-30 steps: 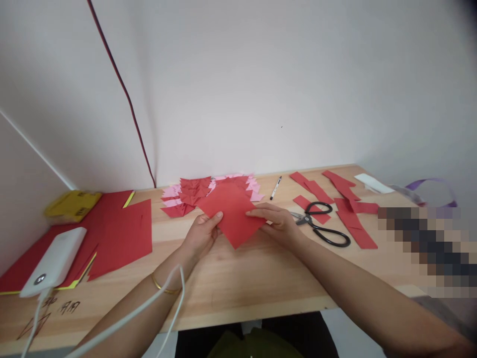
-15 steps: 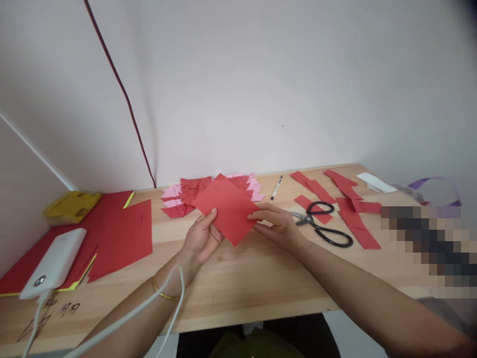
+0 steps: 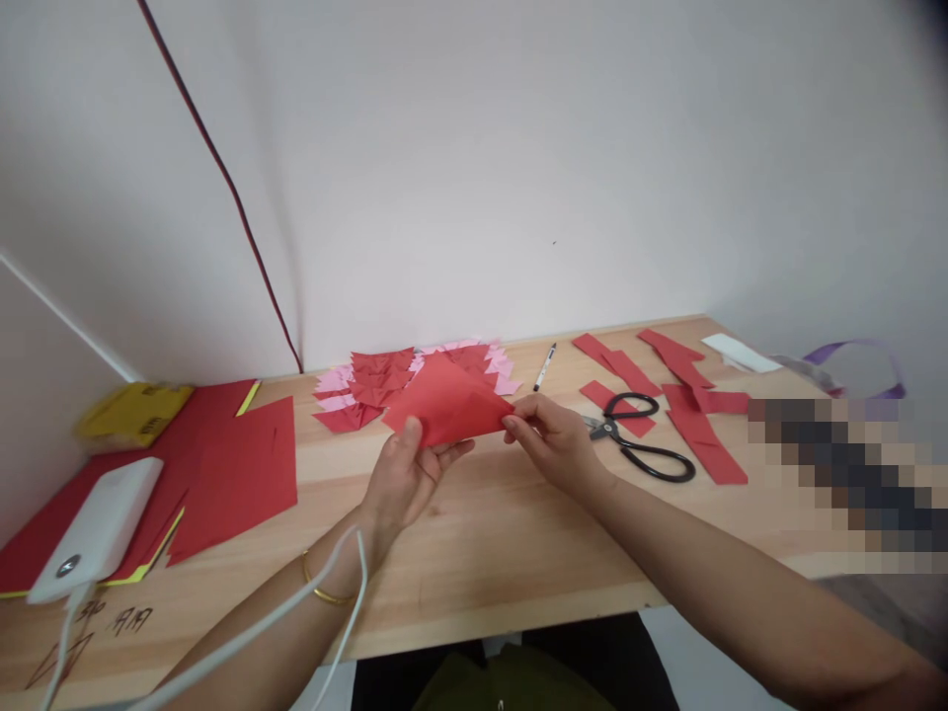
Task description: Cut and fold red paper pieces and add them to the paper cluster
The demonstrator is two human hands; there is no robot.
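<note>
one red sheet (image 3: 450, 400) in grasp of left fingers (image 3: 409, 441), right corner in pinch of right fingers (image 3: 522, 429)

Underside of held red paper (image 3: 448, 400) out of sight; paper hides part of folded-paper pile (image 3: 381, 367) behind it. Left hand (image 3: 400, 479): fingers partly hidden beneath paper. Right hand (image 3: 552, 439) hides blade tips of scissors (image 3: 607, 431). Pixelated patch (image 3: 851, 484) masks right end of surface (image 3: 474, 573); what it covers cannot be told. Wall cord (image 3: 236, 197) cut off by top edge, white cable (image 3: 67, 630) by bottom edge. Print on yellow packet (image 3: 133, 420) blurred; lettering on pen (image 3: 544, 367) too small.
</note>
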